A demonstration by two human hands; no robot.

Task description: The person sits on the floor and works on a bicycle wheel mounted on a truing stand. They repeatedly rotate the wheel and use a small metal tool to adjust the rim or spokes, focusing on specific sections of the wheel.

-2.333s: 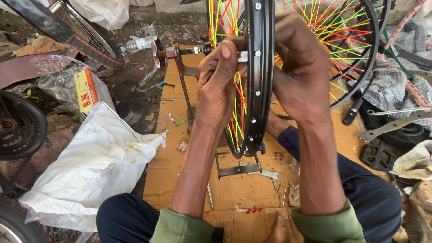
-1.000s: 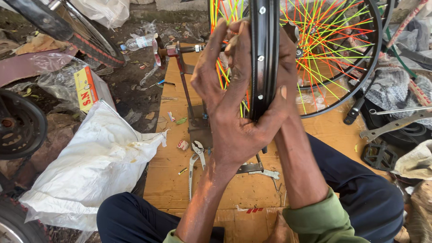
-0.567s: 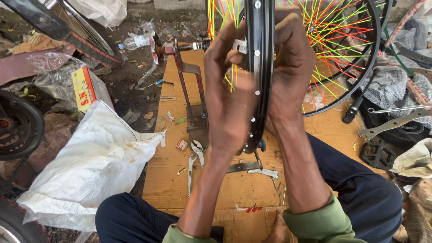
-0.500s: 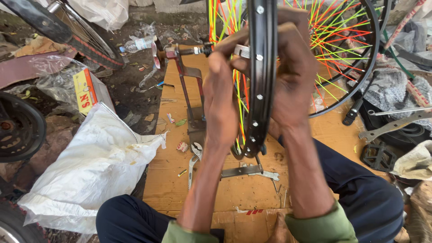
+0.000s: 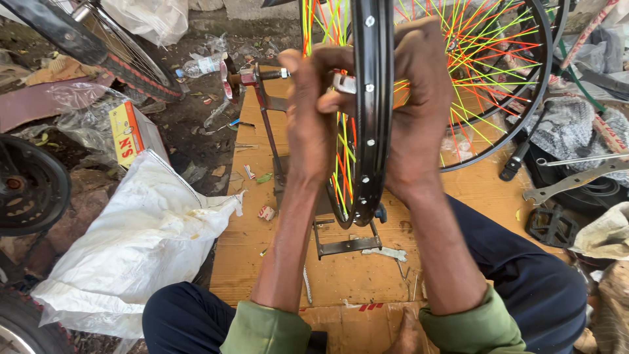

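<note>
A wooden board (image 5: pixel 262 262) carries a metal stand (image 5: pixel 344 244) and scattered scraps (image 5: pixel 266 213).

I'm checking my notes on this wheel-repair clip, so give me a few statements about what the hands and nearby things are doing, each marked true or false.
1. Both hands grip the black metal bicycle rim from opposite sides. True.
2. The left hand holds a hammer. False: it pinches a small silver tool against the rim.
3. The rim's thin spokes are plain silver. False: they are neon yellow, orange and red.
4. A white woven sack lies to the person's left. True.
5. The right hand rests on the brown cardboard sheet. False: it clasps the rim.
</note>
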